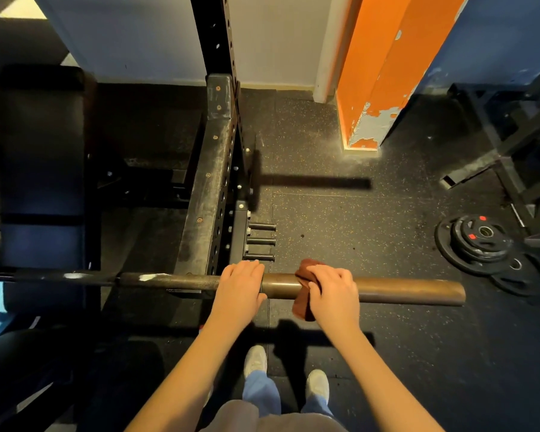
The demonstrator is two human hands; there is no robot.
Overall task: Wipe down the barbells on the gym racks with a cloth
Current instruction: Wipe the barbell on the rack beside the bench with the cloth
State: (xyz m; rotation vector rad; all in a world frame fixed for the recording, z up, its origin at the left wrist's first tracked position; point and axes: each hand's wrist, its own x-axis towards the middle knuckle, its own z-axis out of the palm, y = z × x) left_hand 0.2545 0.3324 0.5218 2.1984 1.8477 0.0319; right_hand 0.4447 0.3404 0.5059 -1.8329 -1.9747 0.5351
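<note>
A long brownish barbell (402,291) lies level across the black rack (209,194), its thick sleeve end sticking out to the right. My left hand (239,288) grips the bar at the collar, just right of the rack upright. My right hand (332,291) holds a dark red-brown cloth (303,304) wrapped over the sleeve, fingers curled round it. The cloth hangs a little below the bar. The bar's left part runs off into shadow.
A black bench (41,169) sits left inside the rack. Short storage pegs (261,241) jut from the rack base. Stacked weight plates (480,241) lie on the rubber floor at right, near another frame (508,157). An orange pillar (378,76) stands behind. My feet are below the bar.
</note>
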